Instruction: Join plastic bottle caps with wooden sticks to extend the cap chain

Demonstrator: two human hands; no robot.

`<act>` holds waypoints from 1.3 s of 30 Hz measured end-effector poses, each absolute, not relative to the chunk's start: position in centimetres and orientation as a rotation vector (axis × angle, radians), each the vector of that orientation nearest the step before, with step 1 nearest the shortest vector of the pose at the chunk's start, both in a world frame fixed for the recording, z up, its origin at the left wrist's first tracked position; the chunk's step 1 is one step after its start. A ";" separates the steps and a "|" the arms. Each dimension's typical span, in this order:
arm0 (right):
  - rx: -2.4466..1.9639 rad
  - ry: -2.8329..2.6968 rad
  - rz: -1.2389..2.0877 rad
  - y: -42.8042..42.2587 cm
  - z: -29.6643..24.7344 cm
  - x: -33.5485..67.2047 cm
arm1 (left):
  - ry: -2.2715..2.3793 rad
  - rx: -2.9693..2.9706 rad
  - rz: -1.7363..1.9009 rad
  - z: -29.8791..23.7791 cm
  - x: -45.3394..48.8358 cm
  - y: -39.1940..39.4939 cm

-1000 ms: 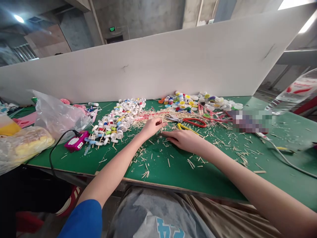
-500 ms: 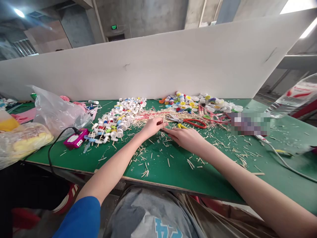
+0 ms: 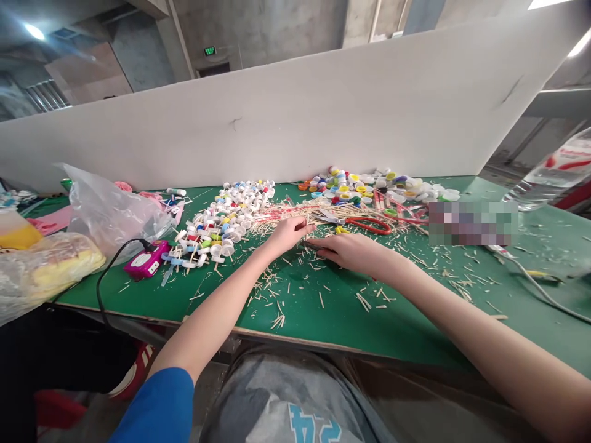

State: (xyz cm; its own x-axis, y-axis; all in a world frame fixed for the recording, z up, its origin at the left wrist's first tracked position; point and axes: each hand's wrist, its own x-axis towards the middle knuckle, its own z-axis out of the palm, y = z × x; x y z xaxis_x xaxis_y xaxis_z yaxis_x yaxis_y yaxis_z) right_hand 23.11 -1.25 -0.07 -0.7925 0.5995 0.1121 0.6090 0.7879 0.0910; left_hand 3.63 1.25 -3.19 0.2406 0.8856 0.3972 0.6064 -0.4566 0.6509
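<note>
Close together over the wood scraps, my two hands meet near the middle of the table. The fingers of my left hand (image 3: pixel 287 236) are pinched together; whatever is between them is too small to make out. My right hand (image 3: pixel 347 252) lies low beside it, index finger stretched towards the left fingertips and the other fingers curled under. A dark sliver shows by the right fingertips, mostly hidden. Just beyond are red-handled scissors (image 3: pixel 367 224) and a yellow-handled tool (image 3: pixel 341 230). Behind the hands lies a heap of thin wooden sticks (image 3: pixel 295 210).
Bottle caps with sticks through them (image 3: pixel 217 231) are heaped left, loose caps (image 3: pixel 351 184) at back right. A magenta adapter (image 3: pixel 146 261), plastic bag (image 3: pixel 113 206) and wrapped bread (image 3: pixel 55 258) stand left. A water bottle (image 3: pixel 549 175) and white cable (image 3: pixel 530 280) are right. A white panel (image 3: pixel 277 132) stands behind.
The view has shifted slightly. My hands stay close together over the same spot, and the dark piece at the right fingertips shows less than before.
</note>
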 end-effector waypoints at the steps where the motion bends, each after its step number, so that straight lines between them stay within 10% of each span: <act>1: -0.985 -2.907 -0.164 -1.2 0.0 23.1 | 1.376 2.160 1.063 -3.2 3.6 1.3; 12: -1.072 -2.821 0.498 -0.5 0.4 23.8 | 1.370 2.128 1.033 -3.0 3.5 1.1; 24: -1.050 -2.817 -0.278 -1.1 -0.8 23.2 | 1.387 2.148 1.042 -3.0 3.3 1.2; 39: -0.983 -2.862 0.246 -0.6 0.1 24.5 | 1.469 2.175 1.054 -3.0 3.1 1.2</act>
State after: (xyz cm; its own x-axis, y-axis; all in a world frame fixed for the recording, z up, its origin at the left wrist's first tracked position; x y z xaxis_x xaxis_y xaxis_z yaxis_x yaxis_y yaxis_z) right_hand 24.53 -0.61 0.11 -0.7852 0.6175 0.0472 0.6004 0.7777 -0.1862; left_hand 3.05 1.25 -3.04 0.2027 0.8941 0.3993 0.6648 -0.4250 0.6143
